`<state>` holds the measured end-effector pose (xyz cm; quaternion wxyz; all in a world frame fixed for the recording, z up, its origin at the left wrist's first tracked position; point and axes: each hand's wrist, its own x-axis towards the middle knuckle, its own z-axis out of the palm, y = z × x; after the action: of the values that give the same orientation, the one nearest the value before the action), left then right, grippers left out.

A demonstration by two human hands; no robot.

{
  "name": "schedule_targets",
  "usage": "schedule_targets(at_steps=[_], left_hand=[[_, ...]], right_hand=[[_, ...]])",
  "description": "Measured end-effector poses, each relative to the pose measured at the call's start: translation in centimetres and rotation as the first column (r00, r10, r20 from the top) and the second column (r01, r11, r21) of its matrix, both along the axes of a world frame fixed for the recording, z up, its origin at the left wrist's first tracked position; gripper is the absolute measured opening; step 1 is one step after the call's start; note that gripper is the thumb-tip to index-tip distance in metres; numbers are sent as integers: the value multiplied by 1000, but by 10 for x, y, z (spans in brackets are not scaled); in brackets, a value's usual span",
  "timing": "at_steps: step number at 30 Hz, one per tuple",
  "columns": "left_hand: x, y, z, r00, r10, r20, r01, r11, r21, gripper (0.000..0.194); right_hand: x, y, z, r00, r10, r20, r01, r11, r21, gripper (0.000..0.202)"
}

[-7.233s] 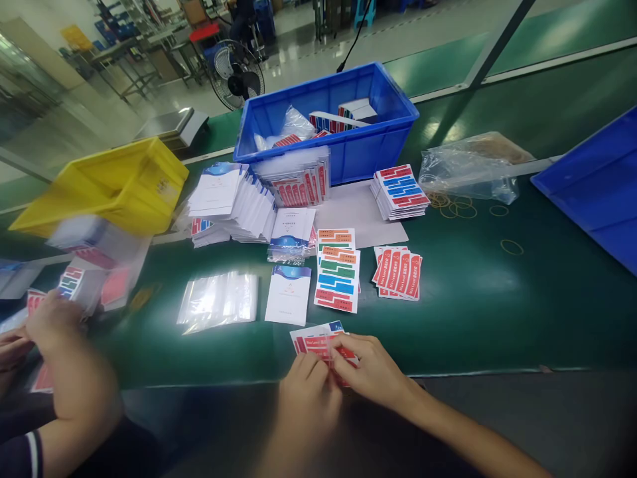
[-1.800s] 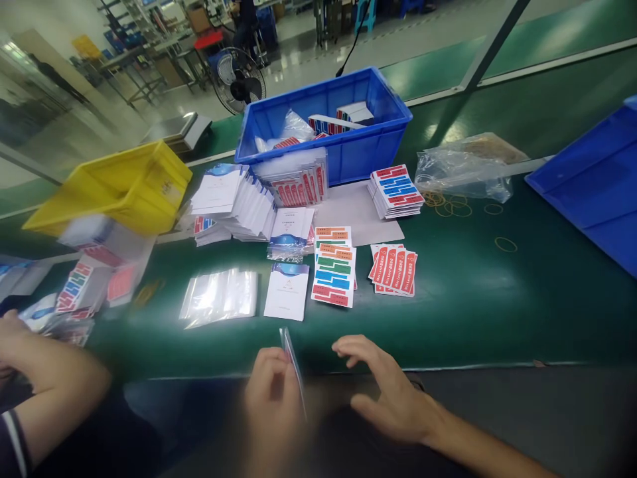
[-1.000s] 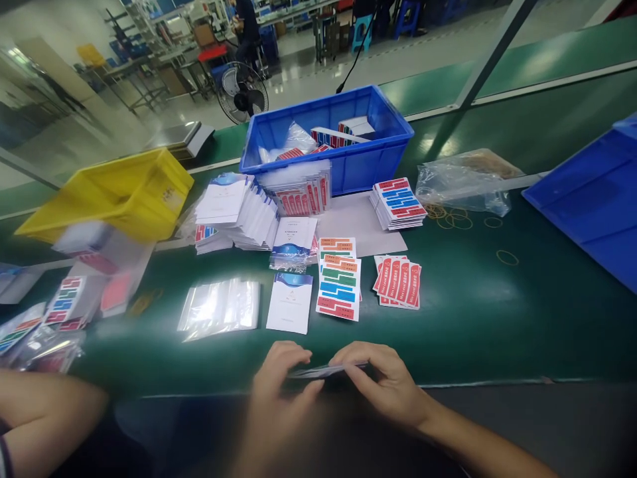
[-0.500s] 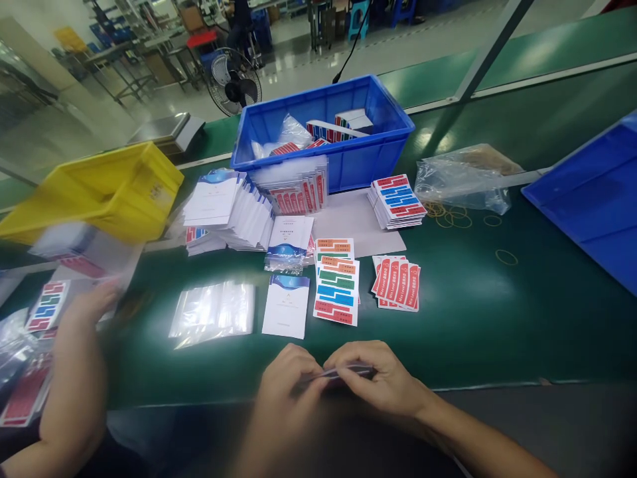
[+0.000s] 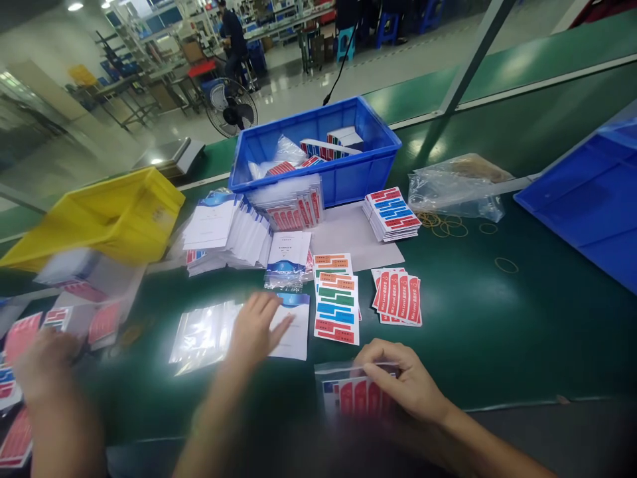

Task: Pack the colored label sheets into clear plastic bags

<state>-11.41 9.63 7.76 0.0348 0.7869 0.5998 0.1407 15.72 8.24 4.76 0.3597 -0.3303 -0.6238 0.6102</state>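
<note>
The right hand [image 5: 405,385] pinches one bagged card set [image 5: 355,392] at the desk's [image 5: 497,318] near edge. The left hand [image 5: 256,328], fingers spread, lies flat on one white card [image 5: 293,332] (beside the clear bags [image 5: 202,332]). Two blue bins [image 5: 318,149], one yellow bin [image 5: 104,216].

The red cards [image 5: 398,297] seem to read "Max Level".

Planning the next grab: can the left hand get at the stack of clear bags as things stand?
Probably yes. The left hand lies flat on the white card, right beside the clear bags, with nothing between them. The right hand is busy holding a bagged sticker set.
</note>
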Motion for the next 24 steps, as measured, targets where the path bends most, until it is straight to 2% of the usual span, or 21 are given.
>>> schedule_targets(at_steps=[1,3,5,8,11,13,18,21,24], left_hand=[[-7,18,-2,985,-11,-170,4,999,-41,26],[-13,51,-6,933,-101,-347,59,990,-129,25],[-10,76,-9,902,-195,-386,129,973,-190,24],[4,98,-17,880,-248,-404,166,960,-226,26],[18,107,-27,873,-231,-431,134,961,-242,30],[25,108,-35,869,-198,-454,95,966,-241,23],[28,104,-47,861,-79,-503,-23,981,-194,30],[19,106,-43,860,-26,-510,-58,987,-148,28],[9,115,-31,868,47,-495,-99,992,-80,25]], right_hand=[[4,1,0,1000,-18,1,18,1000,-12,23],[11,2,-2,998,-52,21,53,998,-30,24],[16,0,-7,996,-83,43,85,995,-58,25],[20,-2,-15,990,-128,60,135,984,-119,27],[22,-1,-21,985,-154,75,164,975,-148,29],[23,2,-22,985,-151,89,163,974,-156,29],[28,10,-23,988,-124,87,139,972,-189,29],[30,13,-25,991,-116,69,127,972,-198,29],[30,14,-30,993,-101,54,110,971,-213,28]])
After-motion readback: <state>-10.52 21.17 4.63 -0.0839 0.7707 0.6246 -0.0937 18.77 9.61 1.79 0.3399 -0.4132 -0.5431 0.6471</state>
